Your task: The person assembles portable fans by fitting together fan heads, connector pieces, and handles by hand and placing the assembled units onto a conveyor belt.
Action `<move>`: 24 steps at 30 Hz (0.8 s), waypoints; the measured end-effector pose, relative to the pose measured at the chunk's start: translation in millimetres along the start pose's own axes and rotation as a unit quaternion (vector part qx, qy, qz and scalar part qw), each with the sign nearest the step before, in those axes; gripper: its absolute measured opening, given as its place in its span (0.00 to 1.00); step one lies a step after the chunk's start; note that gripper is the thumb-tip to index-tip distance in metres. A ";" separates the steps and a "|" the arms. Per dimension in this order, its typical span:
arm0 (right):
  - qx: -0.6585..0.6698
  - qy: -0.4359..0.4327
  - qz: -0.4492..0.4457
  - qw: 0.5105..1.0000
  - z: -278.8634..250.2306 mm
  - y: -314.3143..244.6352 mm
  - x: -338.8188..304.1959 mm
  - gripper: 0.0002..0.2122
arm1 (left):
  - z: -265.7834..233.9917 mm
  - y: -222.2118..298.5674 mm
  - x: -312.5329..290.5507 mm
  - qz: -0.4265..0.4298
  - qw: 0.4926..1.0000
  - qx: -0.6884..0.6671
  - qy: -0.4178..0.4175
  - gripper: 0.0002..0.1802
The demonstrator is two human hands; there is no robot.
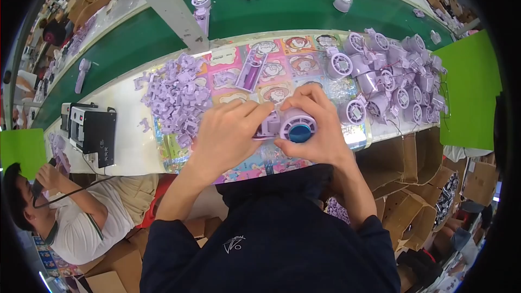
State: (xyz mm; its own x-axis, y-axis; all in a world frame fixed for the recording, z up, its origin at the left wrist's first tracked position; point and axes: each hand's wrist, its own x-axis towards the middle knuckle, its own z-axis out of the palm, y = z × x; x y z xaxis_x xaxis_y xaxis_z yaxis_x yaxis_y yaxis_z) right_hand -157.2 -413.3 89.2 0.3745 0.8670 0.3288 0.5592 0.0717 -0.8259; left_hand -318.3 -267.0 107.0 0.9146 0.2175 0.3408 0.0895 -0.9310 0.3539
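Close in front of me, both my hands close on one lilac plastic fan housing (291,120). Its round, slotted head has a shiny blue disc (299,133) in the middle and faces me. My right hand (319,125) curls around the head, thumb low and fingers over the top. With its fingertips, my left hand (233,134) grips the narrower lilac handle part on the left side; those fingers hide much of it. Just beyond my hands a long open lilac handle shell (251,70) lies on the patterned mat (304,65).
A heap of small lilac parts (179,95) lies left; lilac round housings with wires (391,81) crowd the right. Behind runs a green conveyor belt (293,8), crossed by a metal post (168,8). A black box-shaped device (92,130) stands left, near a seated co-worker (81,211). Cardboard boxes (401,163) sit lower right.
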 end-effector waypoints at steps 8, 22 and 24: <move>-0.044 0.005 0.046 0.998 1.0 -1.3 -15.8 0.23 | 21.0 -2.2 -1.8 -0.006 0.999 -0.040 -0.020 0.28; -0.160 0.120 0.130 0.971 -15.3 53.7 -6.7 0.21 | 15.4 -20.5 9.9 -0.116 0.989 -0.058 0.065 0.43; -0.161 0.125 0.175 0.963 -2.8 73.1 -7.6 0.22 | 13.7 -16.7 11.8 -0.109 0.986 -0.112 0.056 0.43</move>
State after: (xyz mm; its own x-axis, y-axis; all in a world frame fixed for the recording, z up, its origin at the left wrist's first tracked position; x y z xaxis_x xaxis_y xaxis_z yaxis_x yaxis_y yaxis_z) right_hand -117.2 -416.0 27.6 0.7254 0.6619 0.1886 0.5513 -0.3949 -0.7349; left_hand -303.6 -252.9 93.2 0.8326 0.4481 0.3255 0.1782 -0.7731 0.6087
